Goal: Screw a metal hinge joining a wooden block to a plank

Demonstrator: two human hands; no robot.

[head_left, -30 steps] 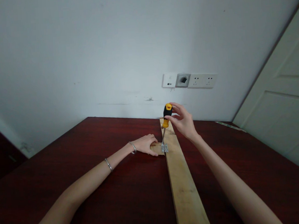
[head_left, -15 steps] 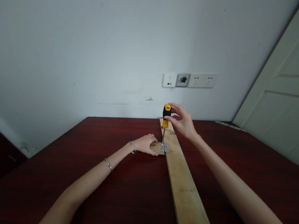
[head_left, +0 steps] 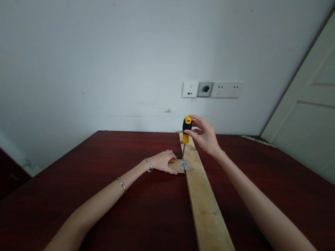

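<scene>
A long pale wooden plank (head_left: 204, 200) lies lengthwise on the dark red table (head_left: 104, 207). A small wooden block (head_left: 177, 166) butts against its left side, joined by a small metal hinge (head_left: 183, 165). My left hand (head_left: 162, 161) is closed over the block, pressing it down. My right hand (head_left: 204, 136) pinches the yellow-and-black handle of a screwdriver (head_left: 186, 129), held nearly upright. Its shaft runs down to the hinge.
A white wall stands behind the table with a row of sockets (head_left: 212, 90). A white door (head_left: 318, 121) is at the right. Two bracelets (head_left: 121, 184) sit on my left forearm. A thin pale strip (head_left: 257, 140) lies at the table's far right edge.
Almost nothing differs. The screwdriver handle has shifted very slightly in my right fingers; my left hand stays on the block.
</scene>
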